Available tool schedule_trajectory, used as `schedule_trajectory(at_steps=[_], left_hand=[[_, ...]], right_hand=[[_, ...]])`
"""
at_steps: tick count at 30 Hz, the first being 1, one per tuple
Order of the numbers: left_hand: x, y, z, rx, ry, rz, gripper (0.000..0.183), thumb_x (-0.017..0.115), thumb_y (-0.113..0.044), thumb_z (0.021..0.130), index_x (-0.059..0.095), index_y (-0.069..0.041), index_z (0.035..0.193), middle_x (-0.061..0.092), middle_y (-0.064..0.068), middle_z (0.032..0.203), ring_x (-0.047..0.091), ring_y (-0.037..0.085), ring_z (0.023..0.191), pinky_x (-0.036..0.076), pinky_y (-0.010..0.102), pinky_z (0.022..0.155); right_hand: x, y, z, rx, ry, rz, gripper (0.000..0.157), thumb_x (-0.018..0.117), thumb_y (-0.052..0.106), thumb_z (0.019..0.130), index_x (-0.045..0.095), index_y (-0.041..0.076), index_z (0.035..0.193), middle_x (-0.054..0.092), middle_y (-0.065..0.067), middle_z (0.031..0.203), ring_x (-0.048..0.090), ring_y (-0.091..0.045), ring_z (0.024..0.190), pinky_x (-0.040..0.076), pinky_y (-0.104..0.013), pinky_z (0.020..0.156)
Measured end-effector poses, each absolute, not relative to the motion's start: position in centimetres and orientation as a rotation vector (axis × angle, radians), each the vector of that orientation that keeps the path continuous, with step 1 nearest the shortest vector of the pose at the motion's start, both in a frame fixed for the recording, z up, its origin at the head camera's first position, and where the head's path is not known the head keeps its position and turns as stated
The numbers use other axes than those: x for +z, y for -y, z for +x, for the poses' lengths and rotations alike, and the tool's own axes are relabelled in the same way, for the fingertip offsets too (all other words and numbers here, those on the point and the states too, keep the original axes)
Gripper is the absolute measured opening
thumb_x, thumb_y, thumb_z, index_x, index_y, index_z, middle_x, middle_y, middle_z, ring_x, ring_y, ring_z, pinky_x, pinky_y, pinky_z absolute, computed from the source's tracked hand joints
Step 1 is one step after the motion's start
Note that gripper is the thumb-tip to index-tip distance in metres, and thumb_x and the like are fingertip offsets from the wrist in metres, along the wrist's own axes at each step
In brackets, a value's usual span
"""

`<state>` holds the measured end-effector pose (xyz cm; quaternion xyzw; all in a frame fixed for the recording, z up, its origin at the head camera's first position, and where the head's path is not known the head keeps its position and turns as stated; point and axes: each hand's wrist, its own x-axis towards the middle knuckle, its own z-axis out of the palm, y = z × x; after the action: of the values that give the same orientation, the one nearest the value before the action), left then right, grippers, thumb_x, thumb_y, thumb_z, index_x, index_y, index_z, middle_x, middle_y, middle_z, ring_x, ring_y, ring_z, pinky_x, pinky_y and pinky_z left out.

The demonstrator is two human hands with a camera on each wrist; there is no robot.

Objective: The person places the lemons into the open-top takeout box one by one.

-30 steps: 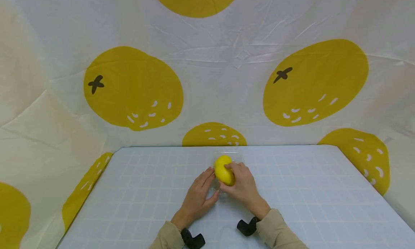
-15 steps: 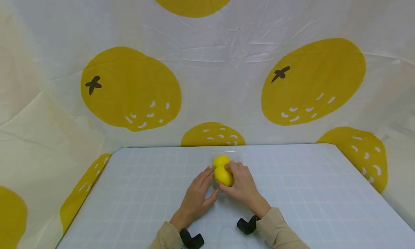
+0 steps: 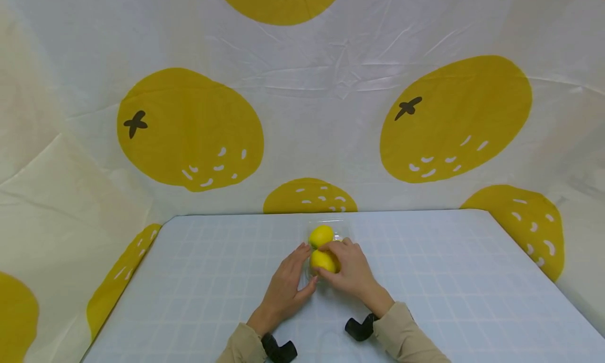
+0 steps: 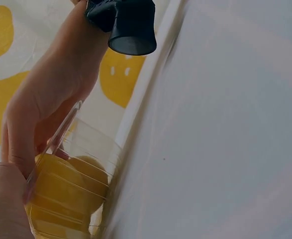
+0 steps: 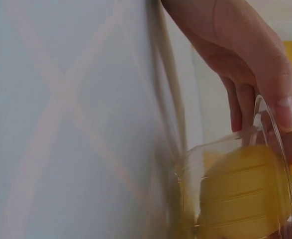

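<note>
A clear plastic container (image 3: 342, 227) stands on the table with yellow lemons in it. The far lemon (image 3: 321, 236) lies toward its back left. My right hand (image 3: 352, 266) reaches in from the right and holds the near lemon (image 3: 323, 260) between thumb and fingers, low in the container. Along the left side lies my left hand (image 3: 290, 279), its fingers extended against the container's wall and its thumb near the front corner. The left wrist view shows yellow fruit (image 4: 61, 189) through the ribbed wall. In the right wrist view a lemon (image 5: 235, 194) shows behind the clear side.
The table (image 3: 212, 279) wears a pale blue checked cloth. Behind and beside it hangs a white curtain (image 3: 321, 137) printed with big yellow fruits. Black wrist cameras (image 3: 361, 329) sit at both of my sleeves.
The near lemon has moved slightly down and toward me, drawing apart from the far lemon. My right fingers have shifted over it. The left hand has stayed almost still.
</note>
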<state>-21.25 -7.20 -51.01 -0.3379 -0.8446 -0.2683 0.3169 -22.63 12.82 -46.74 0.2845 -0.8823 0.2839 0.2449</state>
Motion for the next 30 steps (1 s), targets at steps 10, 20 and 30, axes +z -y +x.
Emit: schedule_trajectory(at_steps=[10, 20, 30], left_hand=[[-51.1, 7.3, -21.3, -0.693, 2.216, -0.906, 0.042, 0.055, -0.035, 0.098, 0.058, 0.000, 0.123, 0.054, 0.017, 0.140, 0.050, 0.032, 0.132, 0.046, 0.048, 0.103], [-50.8, 7.3, -21.2, -0.721, 2.294, -0.886, 0.038, 0.059, -0.035, 0.096, 0.060, -0.004, 0.119, 0.051, 0.012, 0.144, 0.045, 0.027, 0.137, 0.044, 0.046, 0.106], [-50.9, 7.3, -21.1, -0.727, 2.301, -0.884, 0.038, 0.060, -0.033, 0.095, 0.060, -0.004, 0.119, 0.051, 0.013, 0.144, 0.045, 0.028, 0.137, 0.045, 0.047, 0.105]], right_hand=[[-46.5, -13.3, -22.7, 0.861, 2.449, 0.864, 0.026, 0.077, 0.021, 0.081, 0.074, 0.014, 0.107, 0.072, 0.003, 0.105, 0.051, -0.014, 0.087, 0.045, -0.033, 0.072], [-45.9, -13.5, -22.7, 0.910, 2.538, 0.868, 0.032, 0.082, 0.021, 0.076, 0.072, 0.018, 0.107, 0.070, 0.002, 0.110, 0.053, -0.017, 0.093, 0.044, -0.035, 0.076], [-45.7, -13.8, -22.6, 0.931, 2.565, 0.913, 0.029, 0.080, 0.017, 0.078, 0.074, 0.018, 0.106, 0.069, 0.001, 0.113, 0.053, -0.019, 0.097, 0.043, -0.035, 0.077]])
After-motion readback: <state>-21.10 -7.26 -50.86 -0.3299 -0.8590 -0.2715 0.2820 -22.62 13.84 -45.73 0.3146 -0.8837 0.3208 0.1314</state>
